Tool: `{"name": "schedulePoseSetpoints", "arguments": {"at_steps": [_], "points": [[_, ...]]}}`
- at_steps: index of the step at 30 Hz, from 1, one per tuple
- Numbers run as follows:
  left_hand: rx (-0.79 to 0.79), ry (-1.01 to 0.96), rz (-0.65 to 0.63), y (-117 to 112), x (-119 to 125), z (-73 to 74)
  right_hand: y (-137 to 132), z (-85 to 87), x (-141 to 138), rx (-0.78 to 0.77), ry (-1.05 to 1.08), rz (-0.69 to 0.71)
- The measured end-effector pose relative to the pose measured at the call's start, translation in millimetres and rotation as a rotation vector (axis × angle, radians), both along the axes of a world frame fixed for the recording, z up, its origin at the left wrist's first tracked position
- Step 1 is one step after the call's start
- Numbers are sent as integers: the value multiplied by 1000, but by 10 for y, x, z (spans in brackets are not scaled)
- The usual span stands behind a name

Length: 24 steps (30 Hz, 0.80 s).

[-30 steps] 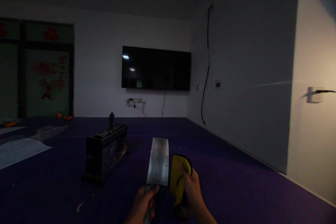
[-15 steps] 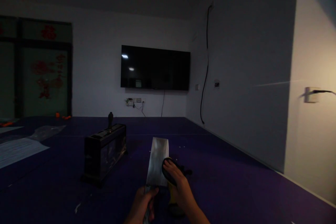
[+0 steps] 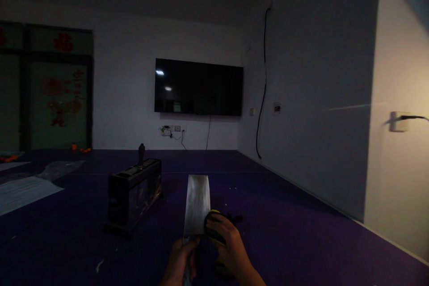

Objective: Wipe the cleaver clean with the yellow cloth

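My left hand (image 3: 181, 257) is closed around the handle of a cleaver at the bottom middle of the head view. The cleaver's wide grey blade (image 3: 197, 203) points away from me, its flat face showing. At the blade's right edge, near the handle end, is a black-and-yellow tool (image 3: 212, 223) with a rounded black top. My right hand (image 3: 228, 237) wraps over this tool from the right, and part of it is hidden under the fingers. Darkness keeps me from telling exactly how the blade edge meets the tool.
Left of the cleaver stands a black knife block (image 3: 134, 196) with one dark handle (image 3: 141, 154) sticking up. Papers (image 3: 28, 192) and clear plastic (image 3: 60, 169) lie on the purple tabletop (image 3: 295, 241) at the left. A television (image 3: 199, 87) hangs on the far wall.
The cleaver has shifted slightly to the left. My right hand has slid a little toward me, and the black-and-yellow tool's top has come lower along the blade's right edge.
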<state>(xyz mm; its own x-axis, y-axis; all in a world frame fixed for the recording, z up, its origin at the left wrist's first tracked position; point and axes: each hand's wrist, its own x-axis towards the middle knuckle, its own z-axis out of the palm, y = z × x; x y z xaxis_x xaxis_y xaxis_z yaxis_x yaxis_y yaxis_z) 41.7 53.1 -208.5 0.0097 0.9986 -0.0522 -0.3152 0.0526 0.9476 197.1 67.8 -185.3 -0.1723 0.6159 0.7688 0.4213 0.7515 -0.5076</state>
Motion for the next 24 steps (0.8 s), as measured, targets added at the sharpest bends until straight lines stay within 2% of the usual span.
{"name": "schedulePoseSetpoints", "arguments": {"at_steps": [8, 13, 24], "points": [[6, -30, 35, 7, 4, 67, -55, -9, 1, 77, -93, 74], [-44, -52, 19, 18, -4, 44, -54, 32, 9, 18, -125, 32], [-60, 176, -138, 46, -44, 19, 118, 12, 155, 15, -111, -72]]}}
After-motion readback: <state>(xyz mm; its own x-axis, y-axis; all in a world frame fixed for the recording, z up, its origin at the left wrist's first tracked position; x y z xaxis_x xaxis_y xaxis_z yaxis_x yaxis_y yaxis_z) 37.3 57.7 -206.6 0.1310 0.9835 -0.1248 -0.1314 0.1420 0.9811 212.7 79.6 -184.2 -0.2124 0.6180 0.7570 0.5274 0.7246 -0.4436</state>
